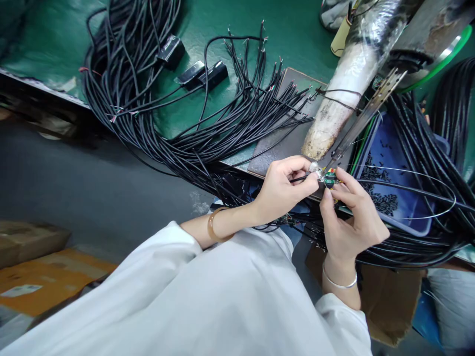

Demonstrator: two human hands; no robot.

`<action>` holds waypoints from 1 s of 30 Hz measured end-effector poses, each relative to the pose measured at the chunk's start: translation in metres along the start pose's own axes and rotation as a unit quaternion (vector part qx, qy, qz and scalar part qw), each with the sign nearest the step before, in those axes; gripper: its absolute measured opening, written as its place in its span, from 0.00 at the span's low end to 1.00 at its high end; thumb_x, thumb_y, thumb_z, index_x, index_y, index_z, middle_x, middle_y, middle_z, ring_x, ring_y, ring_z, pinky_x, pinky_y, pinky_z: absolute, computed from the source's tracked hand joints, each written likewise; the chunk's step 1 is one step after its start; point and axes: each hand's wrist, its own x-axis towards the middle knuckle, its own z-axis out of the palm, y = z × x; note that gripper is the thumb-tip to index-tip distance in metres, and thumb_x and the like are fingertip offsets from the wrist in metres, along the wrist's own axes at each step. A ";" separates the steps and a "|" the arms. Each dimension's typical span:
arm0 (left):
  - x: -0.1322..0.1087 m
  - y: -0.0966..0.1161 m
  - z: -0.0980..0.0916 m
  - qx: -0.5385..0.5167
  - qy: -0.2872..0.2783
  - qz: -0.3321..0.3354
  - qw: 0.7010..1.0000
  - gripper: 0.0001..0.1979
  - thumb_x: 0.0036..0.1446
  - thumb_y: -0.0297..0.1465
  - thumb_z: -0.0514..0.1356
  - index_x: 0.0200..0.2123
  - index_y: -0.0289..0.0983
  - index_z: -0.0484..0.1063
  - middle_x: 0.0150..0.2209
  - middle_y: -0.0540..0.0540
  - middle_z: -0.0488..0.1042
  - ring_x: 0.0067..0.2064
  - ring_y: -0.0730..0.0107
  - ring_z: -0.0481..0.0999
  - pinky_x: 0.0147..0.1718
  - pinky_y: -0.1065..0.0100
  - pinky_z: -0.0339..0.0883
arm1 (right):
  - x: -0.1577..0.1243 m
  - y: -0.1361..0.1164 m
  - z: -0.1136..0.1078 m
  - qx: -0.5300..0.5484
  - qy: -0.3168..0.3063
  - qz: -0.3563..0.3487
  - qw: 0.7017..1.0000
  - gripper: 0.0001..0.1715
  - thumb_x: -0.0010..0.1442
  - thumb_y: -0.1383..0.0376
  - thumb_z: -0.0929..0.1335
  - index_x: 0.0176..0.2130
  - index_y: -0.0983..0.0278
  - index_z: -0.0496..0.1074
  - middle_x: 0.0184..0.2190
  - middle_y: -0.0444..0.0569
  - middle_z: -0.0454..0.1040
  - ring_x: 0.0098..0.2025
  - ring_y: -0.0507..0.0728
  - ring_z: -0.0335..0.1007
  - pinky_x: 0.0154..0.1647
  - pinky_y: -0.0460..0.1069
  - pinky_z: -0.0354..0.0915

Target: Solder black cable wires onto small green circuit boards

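My left hand (284,188) is closed in a pinch on the end of a thin black cable (302,178), just over the bench's front edge. My right hand (349,212) pinches a small green circuit board (329,177) between thumb and forefinger. Cable end and board meet right below the tip of a soldering iron (361,121) that slants down from the upper right. A thin solder wire (426,174) loops from that spot out to the right. Both wrists wear bracelets and white sleeves.
A big bundle of black cables (193,133) with stripped ends fans across the green bench (230,20). Small black housings (202,74) lie on it. A dark plate (282,138) lies under a wrapped tube (345,94). A blue tray (393,193) holds tiny black parts. Cardboard boxes (33,277) sit on the floor.
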 end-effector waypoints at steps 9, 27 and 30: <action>-0.001 -0.004 -0.002 0.009 -0.001 0.005 1.000 0.09 0.57 0.29 0.61 0.25 0.34 0.69 0.24 0.53 0.61 0.26 0.79 0.58 0.24 0.72 0.54 | -0.001 -0.006 -0.002 -0.025 -0.024 0.010 0.999 0.10 0.58 0.73 0.72 0.37 0.60 0.71 0.49 0.48 0.81 0.44 0.56 0.82 0.46 0.52 0.80; -0.002 -0.003 -0.004 0.008 -0.009 -0.010 1.000 0.10 0.56 0.29 0.61 0.24 0.34 0.68 0.23 0.53 0.60 0.25 0.79 0.59 0.24 0.73 0.54 | 0.001 -0.008 -0.007 -0.063 -0.046 -0.036 0.996 0.11 0.57 0.74 0.74 0.36 0.63 0.71 0.50 0.50 0.81 0.45 0.55 0.82 0.46 0.48 0.78; -0.003 -0.002 -0.004 0.002 -0.019 -0.024 1.000 0.08 0.56 0.30 0.61 0.26 0.34 0.69 0.23 0.53 0.62 0.26 0.79 0.60 0.25 0.74 0.57 | 0.000 -0.008 -0.007 -0.068 -0.041 -0.032 0.996 0.12 0.56 0.74 0.75 0.37 0.63 0.71 0.49 0.50 0.82 0.44 0.54 0.82 0.45 0.46 0.77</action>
